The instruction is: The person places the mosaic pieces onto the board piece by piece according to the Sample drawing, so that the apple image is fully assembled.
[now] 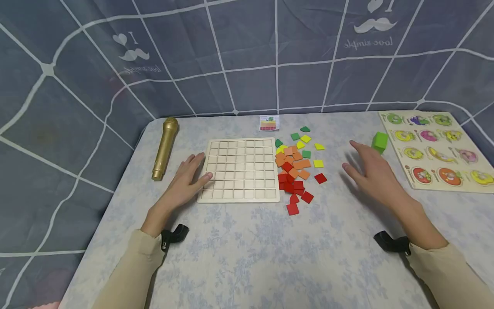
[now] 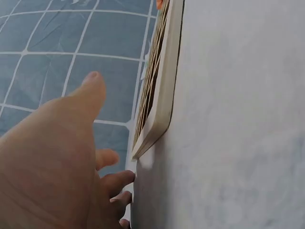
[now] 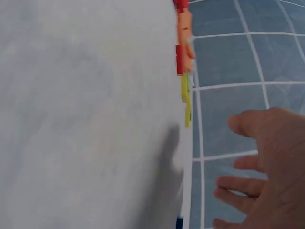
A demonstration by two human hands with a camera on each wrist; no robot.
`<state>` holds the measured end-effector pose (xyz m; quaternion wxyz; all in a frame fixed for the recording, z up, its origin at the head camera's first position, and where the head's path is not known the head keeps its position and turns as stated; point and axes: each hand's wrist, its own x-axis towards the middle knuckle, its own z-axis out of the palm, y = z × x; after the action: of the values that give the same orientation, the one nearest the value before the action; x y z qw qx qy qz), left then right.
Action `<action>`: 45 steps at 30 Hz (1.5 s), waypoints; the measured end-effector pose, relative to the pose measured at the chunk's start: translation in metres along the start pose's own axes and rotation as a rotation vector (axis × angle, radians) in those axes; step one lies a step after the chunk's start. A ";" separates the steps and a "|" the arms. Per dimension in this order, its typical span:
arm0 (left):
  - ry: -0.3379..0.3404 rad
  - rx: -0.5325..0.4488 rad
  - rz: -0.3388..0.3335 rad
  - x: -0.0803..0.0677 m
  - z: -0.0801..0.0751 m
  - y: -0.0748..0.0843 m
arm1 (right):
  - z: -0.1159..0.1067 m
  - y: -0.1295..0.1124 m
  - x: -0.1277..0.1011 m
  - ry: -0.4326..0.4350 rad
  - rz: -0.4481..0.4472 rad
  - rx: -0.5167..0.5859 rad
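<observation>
The left hand [image 1: 188,178] lies flat with fingers straight, its thumb touching the left edge of the grid board [image 1: 241,169] mid-table. The right hand [image 1: 372,171] hovers spread wide and empty, between the tiles [image 1: 295,171] piled beside the board and the green cube [image 1: 380,141].

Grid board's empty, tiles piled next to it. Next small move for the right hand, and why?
Probably bring the right hand left to the tile pile and pick one red tile. It hovers open over bare table, holding nothing; every cell of the grid board is empty, and the left hand already rests at its edge.
</observation>
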<state>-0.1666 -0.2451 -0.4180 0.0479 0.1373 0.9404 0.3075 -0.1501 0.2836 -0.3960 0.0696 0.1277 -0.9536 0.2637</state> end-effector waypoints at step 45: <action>-0.049 0.011 0.084 -0.012 -0.004 -0.002 | 0.047 -0.061 0.061 -0.165 -0.054 0.047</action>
<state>-0.1566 -0.2520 -0.4160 0.0570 0.1842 0.9340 0.3006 -0.1946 0.1954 -0.3941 -0.0053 0.1762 -0.9458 0.2726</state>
